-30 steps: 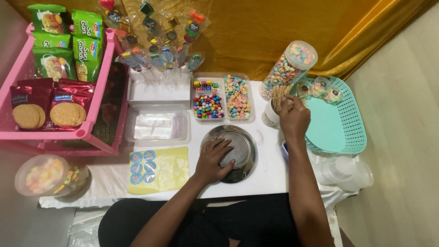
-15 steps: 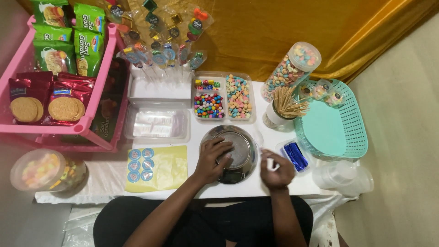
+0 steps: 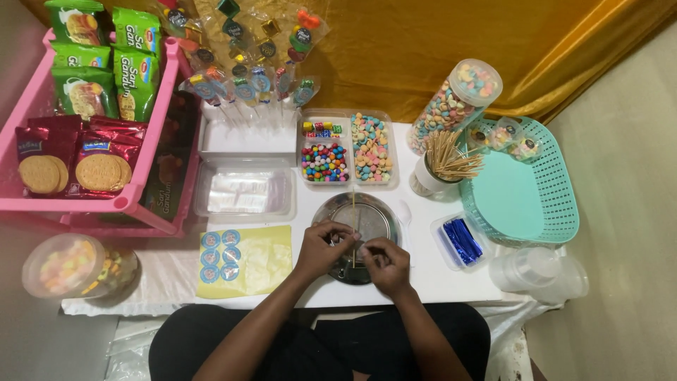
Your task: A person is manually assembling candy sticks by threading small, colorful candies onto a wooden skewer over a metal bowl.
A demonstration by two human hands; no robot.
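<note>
A: Entry, near edge first. Both hands meet at lower centre of the frame, over the round metal tray (image 3: pixel 374 212) on the white counter (image 3: pixel 451 282). Left hand (image 3: pixel 323 247) pinches a thin wooden skewer (image 3: pixel 353 219); its grip is closed on the stick, which points up-frame across the tray.

B: And the right?

A: Right hand (image 3: pixel 386 264) has fingertips drawn together at the skewer's near end, seemingly on something small. Too small to identify. Working over the tray probably keeps any dropped piece contained.

B: Supplies?

A: Left of the hands, a yellow sheet of round blue stickers (image 3: pixel 243 259). Right, a small tub of blue twist ties (image 3: pixel 462 240). Further up, a clear tray of candies (image 3: pixel 345 152) directly beyond the metal tray, within easy reach. Right of it, a cup of spare skewers (image 3: pixel 444 166), a tall candy jar (image 3: pixel 451 102) and a teal basket (image 3: pixel 550 204).

B: Far side?

A: Wrapped lollipops (image 3: pixel 247 88) upper centre, standing; pink rack (image 3: pixel 151 152) of biscuit packets upper left.
</note>
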